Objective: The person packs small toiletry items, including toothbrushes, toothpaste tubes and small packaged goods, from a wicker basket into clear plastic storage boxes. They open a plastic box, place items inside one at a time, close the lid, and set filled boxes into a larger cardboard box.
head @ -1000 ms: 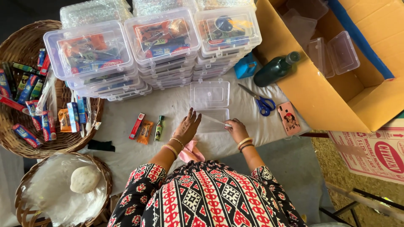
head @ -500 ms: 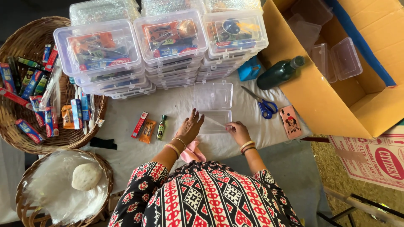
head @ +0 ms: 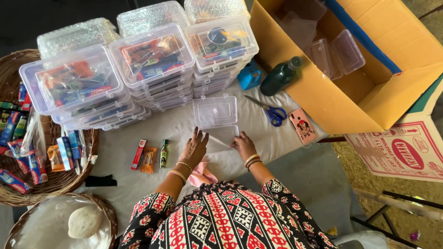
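Your left hand (head: 194, 150) lies flat and open, fingers spread, on the grey cloth (head: 277, 152) spread over the floor, its fingertips touching the near left corner of the clear plastic box (head: 216, 121). Your right hand (head: 243, 145) is loosely curled at the box's near right corner, and whether it grips the thin clear sheet there I cannot tell. The box lies open in the middle of the cloth, lid hinged back away from you, nothing showing inside.

Behind the box, along the cloth's far edge, stand stacks of filled clear boxes (head: 152, 69). Left of your left hand, near it, lie a red tube (head: 139, 154), an orange sachet (head: 149, 159) and a small green bottle (head: 163, 153) side by side. A pink cloth (head: 203, 176) sits under your left wrist. Blue-handled scissors (head: 271, 111) and a pink phone (head: 303, 125) lie to the right, beside the cardboard carton (head: 369, 87). A dark green bottle (head: 280, 77) leans against the carton. A wicker basket (head: 55, 180) of packets stands at the left edge.
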